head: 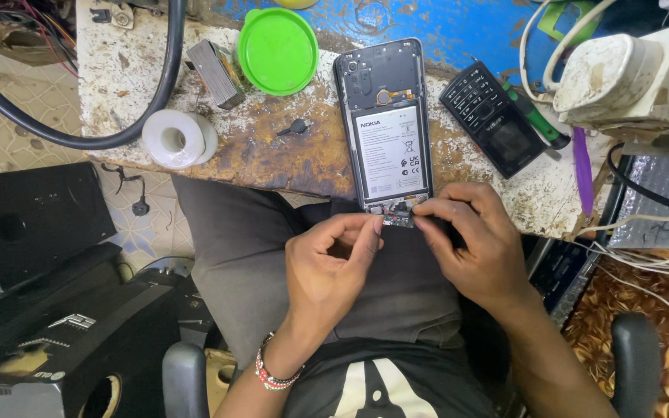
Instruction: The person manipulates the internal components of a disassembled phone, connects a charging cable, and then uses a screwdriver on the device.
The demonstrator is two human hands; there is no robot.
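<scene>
An opened smartphone [387, 116] with its back cover off lies on the worn workbench [272, 155], its white-labelled battery showing. Its lower end hangs at the bench's near edge. There my left hand [333, 267] and my right hand [474, 240] meet, each pinching a small dark circuit part [399, 220] at the phone's bottom end. A beaded bracelet sits on my left wrist.
On the bench: a green round lid [279, 50], a white tape roll [177, 138], a small grey block [215, 73], a black keypad phone [491, 118], a green-handled screwdriver [537, 121], a purple tool [582, 170]. A thick black cable [166, 85] loops left. Black speaker boxes [48, 310] stand below left.
</scene>
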